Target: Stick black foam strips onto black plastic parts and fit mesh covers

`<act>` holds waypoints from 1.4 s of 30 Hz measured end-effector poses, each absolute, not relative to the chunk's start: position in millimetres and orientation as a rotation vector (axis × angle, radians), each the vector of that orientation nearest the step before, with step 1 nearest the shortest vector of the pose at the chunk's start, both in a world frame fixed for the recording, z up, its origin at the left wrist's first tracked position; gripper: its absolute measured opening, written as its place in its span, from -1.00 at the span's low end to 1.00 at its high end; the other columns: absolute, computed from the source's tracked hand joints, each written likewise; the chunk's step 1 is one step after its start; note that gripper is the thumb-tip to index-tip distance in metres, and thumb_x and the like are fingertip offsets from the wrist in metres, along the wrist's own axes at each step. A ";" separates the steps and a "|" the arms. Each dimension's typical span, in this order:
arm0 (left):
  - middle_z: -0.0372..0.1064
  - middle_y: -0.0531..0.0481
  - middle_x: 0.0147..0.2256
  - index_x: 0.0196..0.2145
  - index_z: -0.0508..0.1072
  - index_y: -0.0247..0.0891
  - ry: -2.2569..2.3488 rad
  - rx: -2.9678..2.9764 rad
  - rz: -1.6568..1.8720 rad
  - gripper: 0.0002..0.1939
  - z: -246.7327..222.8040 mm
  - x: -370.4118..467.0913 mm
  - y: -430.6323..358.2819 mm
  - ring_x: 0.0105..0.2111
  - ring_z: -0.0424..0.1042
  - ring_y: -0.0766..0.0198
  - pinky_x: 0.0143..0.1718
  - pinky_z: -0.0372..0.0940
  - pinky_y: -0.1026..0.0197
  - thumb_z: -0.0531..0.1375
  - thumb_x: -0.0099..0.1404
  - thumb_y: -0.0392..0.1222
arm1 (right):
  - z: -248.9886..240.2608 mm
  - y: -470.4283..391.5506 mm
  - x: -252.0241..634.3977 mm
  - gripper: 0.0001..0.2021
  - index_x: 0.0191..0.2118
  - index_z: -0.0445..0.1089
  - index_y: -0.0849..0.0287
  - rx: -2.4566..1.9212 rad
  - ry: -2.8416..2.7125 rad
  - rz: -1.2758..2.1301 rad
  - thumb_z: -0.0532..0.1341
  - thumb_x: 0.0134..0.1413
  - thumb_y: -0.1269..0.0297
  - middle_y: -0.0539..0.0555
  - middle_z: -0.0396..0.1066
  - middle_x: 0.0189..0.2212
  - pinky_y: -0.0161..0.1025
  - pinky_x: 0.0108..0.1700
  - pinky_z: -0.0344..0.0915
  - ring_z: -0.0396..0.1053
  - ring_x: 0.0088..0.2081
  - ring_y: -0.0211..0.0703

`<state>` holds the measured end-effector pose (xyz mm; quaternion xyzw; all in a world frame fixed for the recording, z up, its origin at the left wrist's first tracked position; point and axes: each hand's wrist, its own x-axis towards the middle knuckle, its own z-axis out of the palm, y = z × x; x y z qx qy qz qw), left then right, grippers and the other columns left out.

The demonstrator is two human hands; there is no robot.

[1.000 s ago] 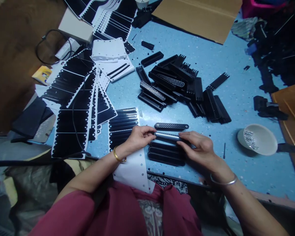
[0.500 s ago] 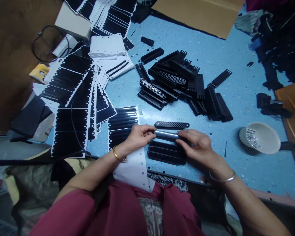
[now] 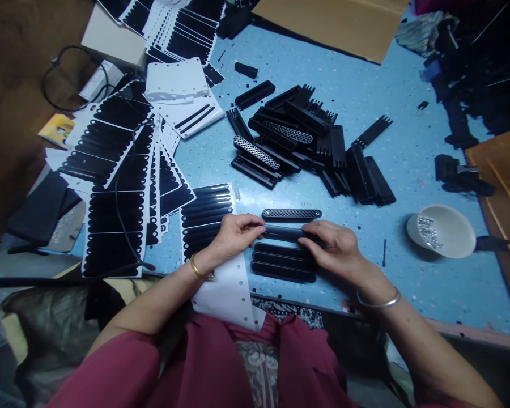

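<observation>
A narrow black bar (image 3: 283,232) is held level between my two hands, just above the table. My left hand (image 3: 240,233) pinches its left end between thumb and fingertips. Around the other end, the thumb and fingers of my right hand (image 3: 335,243) are closed and cover it partly. Just beyond the bar lies a patterned black bar (image 3: 292,214) with a rounded outline and a small bright spot at each end. On the near side, several smooth black bars (image 3: 283,263) rest side by side, touching or nearly so.
A sheet of black stickers (image 3: 206,209) lies by my left hand, with more sticker sheets (image 3: 117,221) farther left under a cable. Beyond my hands is a heap of black plastic pieces (image 3: 310,136). At right stands a white cup (image 3: 459,232) holding small shiny parts. Cardboard (image 3: 331,25) lies at the back.
The held bar's top has gone from a bright sheen to dark. Both hands keep their hold on it. The whole view has shifted slightly, so things appear farther left.
</observation>
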<state>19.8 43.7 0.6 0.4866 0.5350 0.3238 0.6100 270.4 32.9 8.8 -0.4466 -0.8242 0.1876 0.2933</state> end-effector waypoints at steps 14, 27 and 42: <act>0.47 -0.01 -0.51 -0.32 0.58 -0.38 1.275 1.182 0.772 -0.81 0.1 22.8 45.6 -0.62 0.36 0.41 -0.60 0.34 0.39 0.32 0.11 -0.21 | -1.4 30.0 279.2 -0.85 -0.22 0.59 0.12 -1.260 -1.936 0.786 0.33 0.10 0.22 0.13 0.60 -0.32 -0.17 -0.24 0.51 0.55 -0.31 -0.10; 0.49 -0.04 -0.48 -0.32 0.59 -0.38 1.282 1.213 0.782 -0.78 -1.1 22.1 45.5 -0.62 0.35 0.41 -0.61 0.35 0.40 0.33 0.10 -0.18 | -3.9 27.4 279.3 -0.86 -0.23 0.60 0.08 -1.305 -1.770 0.943 0.34 0.06 0.26 0.12 0.59 -0.30 -0.14 -0.21 0.50 0.54 -0.28 -0.10; 0.50 -0.03 -0.51 -0.30 0.59 -0.38 1.278 1.202 0.760 -0.79 5.1 23.6 45.8 -0.59 0.40 0.38 -0.59 0.36 0.39 0.33 0.12 -0.19 | -8.0 27.9 281.3 -0.85 -0.24 0.61 0.04 -1.326 -1.685 1.024 0.37 0.02 0.23 0.10 0.59 -0.31 -0.12 -0.21 0.49 0.53 -0.28 -0.11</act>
